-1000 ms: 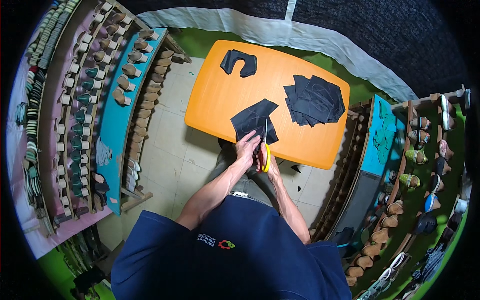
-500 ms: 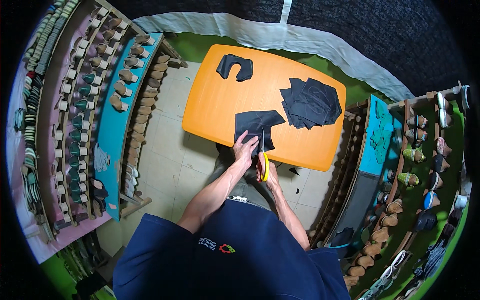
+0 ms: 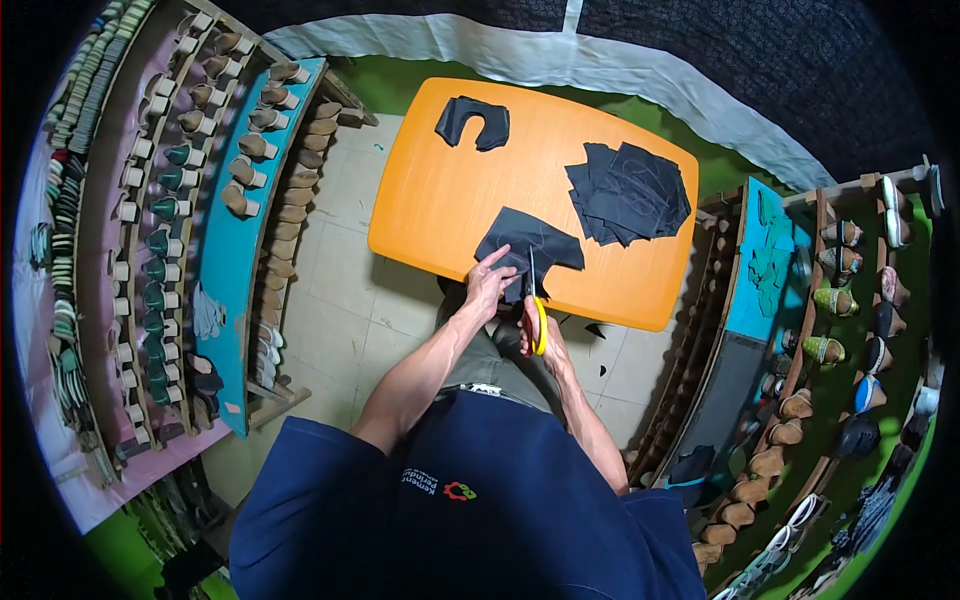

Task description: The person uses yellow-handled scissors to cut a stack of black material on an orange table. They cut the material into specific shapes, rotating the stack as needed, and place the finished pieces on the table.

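Observation:
A black piece of sheet material (image 3: 553,243), marked with faint drawn lines, lies at the near edge of the table, part of it hanging toward me. My left hand (image 3: 490,282) rests on its left side, fingers stretched out and apart, pressing it down. In my right hand (image 3: 530,335) is a pair of scissors with yellow handles (image 3: 541,326); its blades point away from me over the sheet, along a cut. Farther right lies a loose stack of similar black sheets (image 3: 632,195). U-shaped black cut pieces (image 3: 473,122) sit at the far left of the table.
The orange table (image 3: 420,200) has rounded corners. Racks of shoe lasts (image 3: 240,172) stand at the left, with more shoes and lasts (image 3: 785,430) on racks at the right. Green scraps (image 3: 768,250) lie on a blue board. Dark offcuts (image 3: 596,330) are on the floor.
The black sheet has turned and moved slightly to the right under my left hand. The scissors and my right hand have moved a little right with it.

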Demonstrator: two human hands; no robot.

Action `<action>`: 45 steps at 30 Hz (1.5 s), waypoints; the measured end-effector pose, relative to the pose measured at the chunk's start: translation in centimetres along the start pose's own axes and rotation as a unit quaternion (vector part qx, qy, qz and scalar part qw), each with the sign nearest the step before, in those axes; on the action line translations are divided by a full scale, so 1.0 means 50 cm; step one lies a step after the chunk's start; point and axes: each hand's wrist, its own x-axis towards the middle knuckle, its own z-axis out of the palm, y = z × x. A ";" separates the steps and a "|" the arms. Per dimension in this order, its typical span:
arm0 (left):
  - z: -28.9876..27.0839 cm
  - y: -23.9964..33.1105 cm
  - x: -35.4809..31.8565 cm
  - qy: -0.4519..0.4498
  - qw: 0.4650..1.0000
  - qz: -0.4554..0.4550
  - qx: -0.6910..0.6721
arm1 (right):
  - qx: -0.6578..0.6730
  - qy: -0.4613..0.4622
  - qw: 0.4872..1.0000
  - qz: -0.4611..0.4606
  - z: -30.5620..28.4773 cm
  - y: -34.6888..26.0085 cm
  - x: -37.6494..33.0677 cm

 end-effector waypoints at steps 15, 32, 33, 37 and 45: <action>-0.010 0.021 -0.020 -0.009 0.999 -0.011 0.038 | 0.022 -0.026 0.999 0.020 0.015 0.014 0.020; -0.026 0.156 0.020 -0.158 0.958 -0.120 0.206 | -0.204 -0.102 0.974 0.004 -0.058 -0.070 0.000; -0.025 0.157 0.020 -0.159 0.958 -0.120 0.206 | -0.210 -0.100 0.972 0.006 -0.058 -0.073 -0.001; -0.024 0.158 0.028 -0.155 0.958 -0.121 0.209 | -0.195 -0.091 0.976 0.019 -0.062 -0.078 0.001; -0.021 0.163 0.034 -0.159 0.956 -0.123 0.215 | -0.185 -0.059 0.981 0.015 -0.074 -0.048 0.031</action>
